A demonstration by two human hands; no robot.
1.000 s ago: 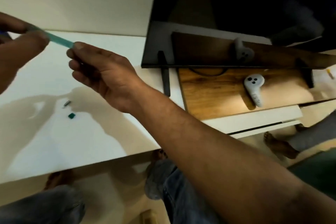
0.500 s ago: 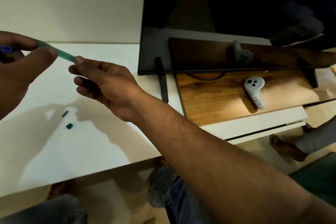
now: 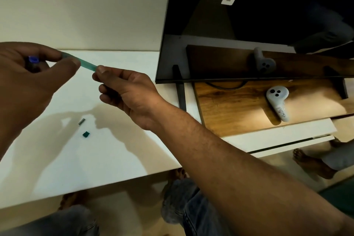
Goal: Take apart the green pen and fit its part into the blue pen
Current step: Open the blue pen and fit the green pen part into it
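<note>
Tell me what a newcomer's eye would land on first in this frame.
The left hand and right hand each pinch an end of a translucent green plastic pen barrel above the white table, a blue plastic piece tucked in the left hand. Under them lie a small metal spring and a small dark green square piece. Off right, a white plastic controller rests on a brown wooden board.

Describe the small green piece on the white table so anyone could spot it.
On the white table, two tiny parts lie close together. The green piece is the nearer one, squarish and teal; the grey part beyond it is slim.
</note>
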